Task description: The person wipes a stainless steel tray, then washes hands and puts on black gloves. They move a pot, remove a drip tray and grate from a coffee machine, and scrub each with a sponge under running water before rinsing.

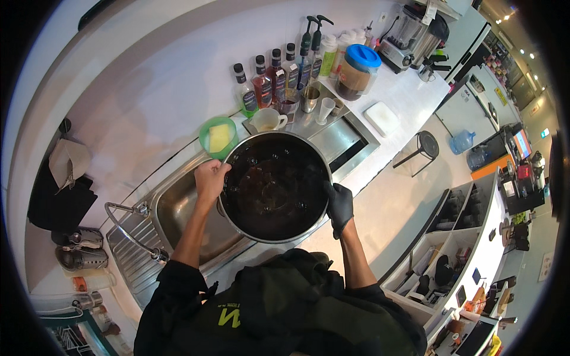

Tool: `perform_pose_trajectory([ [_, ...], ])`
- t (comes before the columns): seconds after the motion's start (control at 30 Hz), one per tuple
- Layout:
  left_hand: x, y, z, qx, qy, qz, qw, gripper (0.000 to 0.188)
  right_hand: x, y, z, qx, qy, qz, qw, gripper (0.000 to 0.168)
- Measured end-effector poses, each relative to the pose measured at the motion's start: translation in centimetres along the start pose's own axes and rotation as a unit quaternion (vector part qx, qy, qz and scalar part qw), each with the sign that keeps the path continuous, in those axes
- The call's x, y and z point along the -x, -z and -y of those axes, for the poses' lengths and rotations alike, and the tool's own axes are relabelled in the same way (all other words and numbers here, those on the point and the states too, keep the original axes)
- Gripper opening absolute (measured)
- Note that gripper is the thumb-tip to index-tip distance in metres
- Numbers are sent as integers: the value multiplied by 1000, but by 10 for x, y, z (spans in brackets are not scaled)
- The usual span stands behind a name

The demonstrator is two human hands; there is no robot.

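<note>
A large round metal pot (327, 155) with dark liquid (274, 189) in it is held between my two hands, in front of my body. Small bubbles float on the liquid's surface. My left hand (210, 181), bare, grips the pot's left side with the thumb at the rim. On the opposite side, my right hand (340, 207) wears a black glove and grips the pot there. Both sets of fingers are partly hidden by the pot. Below and left of it lies the stainless steel sink (178, 200), partly covered by the pot and my left forearm.
Beyond the pot stand a green bowl with a yellow sponge (219, 137), a measuring jug (266, 119), several syrup bottles (262, 84) and a blue-lidded pitcher (358, 73). A flexible faucet (129, 231) arches at the left. A black stool (425, 147) stands on the floor to the right.
</note>
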State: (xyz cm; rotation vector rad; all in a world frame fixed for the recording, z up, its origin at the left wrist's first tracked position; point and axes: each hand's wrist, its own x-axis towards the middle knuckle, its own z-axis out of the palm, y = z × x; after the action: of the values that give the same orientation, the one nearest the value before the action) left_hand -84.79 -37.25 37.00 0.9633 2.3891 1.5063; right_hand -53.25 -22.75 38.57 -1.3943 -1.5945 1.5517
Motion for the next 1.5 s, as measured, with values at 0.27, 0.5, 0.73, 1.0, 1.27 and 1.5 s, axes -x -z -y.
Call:
perform_pose_trajectory([
  [0.27, -2, 11, -24, -63, -2, 70, 996, 39, -4, 18, 5, -2, 17, 70, 997, 57],
  [0.5, 38, 40, -30, -68, 29, 46, 996, 40, 15, 29, 11, 56, -9, 89, 994, 67],
  [0.73, 113, 111, 1, -82, 20, -117, 990, 29, 61, 39, -14, 39, -83, 84, 992, 73],
  [1.0, 164, 173, 145, -396, -157, -454, 783, 52, 154, 102, -84, 32, -219, 31, 975, 62],
  [1.27, 259, 86, 214, -87, -68, -93, 990, 73, 300, 171, -147, 47, -319, -137, 937, 57],
  [1.5, 306, -21, 134, 24, -93, 153, 984, 50, 471, 232, -297, -152, -375, -366, 838, 56],
])
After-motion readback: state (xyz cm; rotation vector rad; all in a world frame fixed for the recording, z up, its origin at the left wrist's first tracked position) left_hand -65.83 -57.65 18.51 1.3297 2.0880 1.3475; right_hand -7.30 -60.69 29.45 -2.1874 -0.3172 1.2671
